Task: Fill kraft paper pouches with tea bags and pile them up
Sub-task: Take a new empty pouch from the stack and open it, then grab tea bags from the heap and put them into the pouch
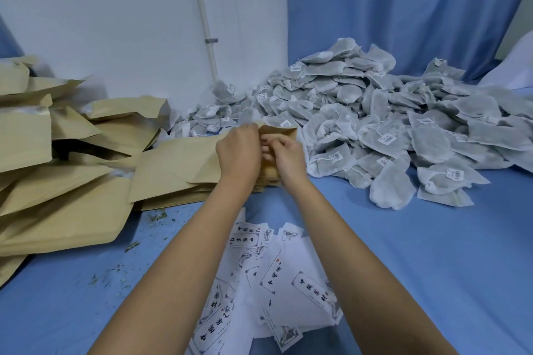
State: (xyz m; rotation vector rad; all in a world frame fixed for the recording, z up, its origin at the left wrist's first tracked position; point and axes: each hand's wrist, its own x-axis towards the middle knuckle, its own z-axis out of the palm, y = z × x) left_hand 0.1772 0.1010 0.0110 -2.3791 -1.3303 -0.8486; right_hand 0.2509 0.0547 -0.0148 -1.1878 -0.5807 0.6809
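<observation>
Both my hands meet at the centre over a flat stack of kraft paper pouches [173, 164]. My left hand [239, 150] grips the upper edge of one kraft pouch [284, 132], and my right hand [284, 157] pinches the same pouch from the right, fingers curled at its mouth. A big heap of grey tea bags [389, 124] with white tags lies just right of and behind my hands. A pile of kraft pouches [52, 181] spreads over the left side. The inside of the held pouch is hidden.
Everything rests on a blue cloth surface [418, 253]. White printed labels [277, 277] lie scattered between my forearms. Tea crumbs [132, 246] dot the cloth at left. A white wall with a pipe [206, 26] and a blue curtain [389, 8] stand behind.
</observation>
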